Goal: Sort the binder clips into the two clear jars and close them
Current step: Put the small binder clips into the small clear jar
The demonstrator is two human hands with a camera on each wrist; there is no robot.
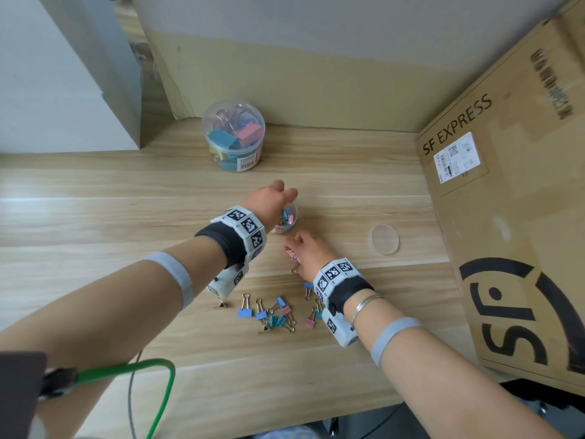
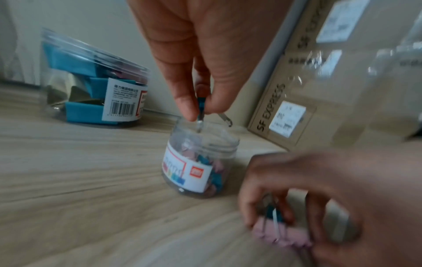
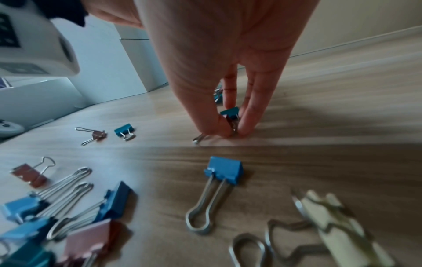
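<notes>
My left hand (image 1: 276,198) hovers over the small open clear jar (image 2: 200,162) and pinches a small teal binder clip (image 2: 200,104) just above its mouth. That jar holds several small pink and teal clips. My right hand (image 3: 230,130) is pressed to the table just in front of the jar, pinching a small teal clip (image 3: 230,112); a pink clip (image 1: 291,256) also shows under its fingers. The large clear jar (image 1: 234,136) stands at the back with big clips inside and its lid on. Several loose clips (image 1: 272,313) lie near the front.
The small jar's clear lid (image 1: 383,239) lies flat to the right of my hands. A big cardboard box (image 1: 506,217) walls off the right side. White panels stand at the back left. A green cable (image 1: 152,369) hangs at the front edge.
</notes>
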